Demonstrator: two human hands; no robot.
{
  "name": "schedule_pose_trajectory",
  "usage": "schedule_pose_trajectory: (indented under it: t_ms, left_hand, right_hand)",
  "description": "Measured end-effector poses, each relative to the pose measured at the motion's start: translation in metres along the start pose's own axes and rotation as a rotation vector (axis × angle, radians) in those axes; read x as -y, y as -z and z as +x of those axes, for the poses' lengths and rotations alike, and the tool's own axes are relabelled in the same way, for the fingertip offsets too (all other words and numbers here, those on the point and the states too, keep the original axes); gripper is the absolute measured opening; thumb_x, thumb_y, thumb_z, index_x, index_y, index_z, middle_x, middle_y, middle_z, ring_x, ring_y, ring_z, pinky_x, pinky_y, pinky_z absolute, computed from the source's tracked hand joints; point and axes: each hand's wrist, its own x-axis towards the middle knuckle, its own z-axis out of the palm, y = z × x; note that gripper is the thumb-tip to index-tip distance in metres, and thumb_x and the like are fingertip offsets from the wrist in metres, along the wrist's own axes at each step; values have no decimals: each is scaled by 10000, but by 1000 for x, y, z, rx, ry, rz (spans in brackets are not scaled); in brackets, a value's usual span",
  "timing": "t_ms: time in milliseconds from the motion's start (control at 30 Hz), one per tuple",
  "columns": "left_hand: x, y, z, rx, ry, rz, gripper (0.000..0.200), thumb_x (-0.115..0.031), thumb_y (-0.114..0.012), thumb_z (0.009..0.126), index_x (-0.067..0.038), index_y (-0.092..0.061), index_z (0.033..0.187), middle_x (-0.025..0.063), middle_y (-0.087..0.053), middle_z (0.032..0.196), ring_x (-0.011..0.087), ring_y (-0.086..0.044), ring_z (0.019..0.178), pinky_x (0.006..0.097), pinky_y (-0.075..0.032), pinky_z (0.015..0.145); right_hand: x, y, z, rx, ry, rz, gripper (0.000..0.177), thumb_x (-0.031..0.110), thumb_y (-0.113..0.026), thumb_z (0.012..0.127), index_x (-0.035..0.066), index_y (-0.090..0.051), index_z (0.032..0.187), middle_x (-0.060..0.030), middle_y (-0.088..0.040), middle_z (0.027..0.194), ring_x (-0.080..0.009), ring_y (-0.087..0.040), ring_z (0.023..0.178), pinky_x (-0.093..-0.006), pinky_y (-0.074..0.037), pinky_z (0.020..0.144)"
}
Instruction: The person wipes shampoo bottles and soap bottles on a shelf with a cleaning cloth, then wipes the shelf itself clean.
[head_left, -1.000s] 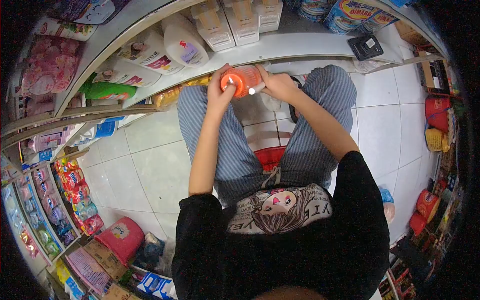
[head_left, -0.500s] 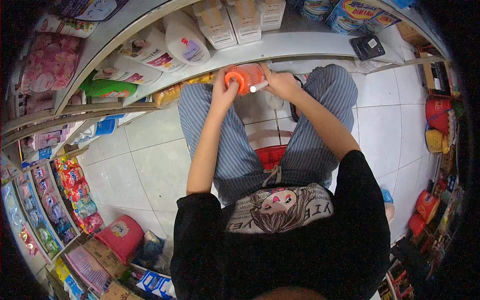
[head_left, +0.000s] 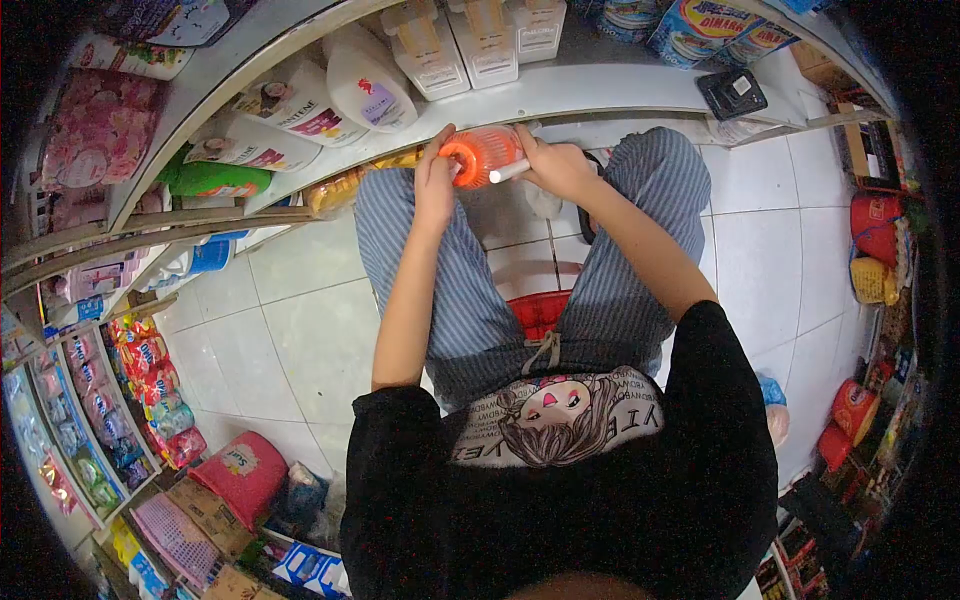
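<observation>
Above my knees, an orange ribbed plastic container (head_left: pixel 487 152) lies on its side between my hands, its round rim facing left and toward me. My left hand (head_left: pixel 436 185) is closed at the rim, with the thumb and fingers against its left edge. My right hand (head_left: pixel 556 166) grips the far end of the container. The same hand also holds a white marker-like stick (head_left: pixel 509 171), which points left across the container's near side. Some right fingertips are hidden behind the container.
Ahead is a shelf (head_left: pixel 590 95) with shampoo bottles (head_left: pixel 372 92), white boxes (head_left: pixel 430 50), detergent packs (head_left: pixel 700 30) and a black object (head_left: pixel 733 94). A red stool (head_left: pixel 540 314) is beneath me. Goods shelves (head_left: pixel 100 400) curve around the left, and red packs (head_left: pixel 853 408) stand right.
The container has shifted slightly left and turned a little. My left thumb has moved from across the opening to the rim's left side. My right hand keeps its grip.
</observation>
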Motion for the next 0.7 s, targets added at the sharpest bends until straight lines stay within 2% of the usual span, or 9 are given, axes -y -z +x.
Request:
schedule_pose_trajectory:
  t_ms: [167, 233, 267, 333, 433, 700]
  left_hand:
    - [-5, -1, -1, -2, 25, -32, 455, -57, -320, 679, 94, -383, 1104, 109, -495, 940, 130, -464, 799, 200, -362, 730]
    - [-5, 1, 1, 26, 5, 5, 456, -57, -325, 665, 98, -394, 1088, 118, -499, 944, 136, -462, 818, 201, -357, 738]
    - [-4, 1, 1, 26, 5, 5, 456, -57, -325, 665, 98, -394, 1088, 118, -499, 944, 136, -462, 818, 201, -357, 738]
    - [-8, -1, 1, 54, 27, -97, 459, -54, -338, 644, 101, -401, 1071, 123, -493, 962, 141, -462, 825, 204, -356, 747]
    - [-13, -2, 0, 80, 66, -275, 473, -46, -357, 621, 97, -394, 1070, 126, -480, 985, 148, -465, 828, 212, -358, 758]
    - [-5, 2, 1, 122, 54, -184, 482, -30, -384, 618, 89, -377, 1085, 123, -468, 999, 158, -457, 889, 232, -358, 787]
  right_hand:
    - [-2, -4, 1, 11, 2, 1, 618, 358, -599, 647, 8, -297, 1056, -159, -553, 695, -303, -564, 603, -378, -446, 471]
    - [-2, -4, 2, 101, -25, -18, 719, 398, -557, 672, -11, -235, 1168, -183, -540, 836, -305, -561, 636, -370, -452, 500]
    - [-2, -4, 2, 101, -25, -18, 719, 398, -557, 672, -11, -235, 1168, -183, -540, 836, -305, -561, 636, -370, -452, 500]
    - [0, 0, 1, 7, -10, 20, 623, 356, -602, 642, 1, -298, 1054, -162, -555, 713, -305, -564, 604, -379, -447, 477]
    - [0, 0, 1, -1, -3, 3, 628, 356, -604, 642, 6, -294, 1061, -163, -556, 720, -306, -564, 606, -378, -448, 479]
    - [-1, -2, 1, 39, -12, -4, 629, 361, -605, 641, 13, -296, 1064, -158, -560, 722, -303, -566, 601, -376, -453, 477]
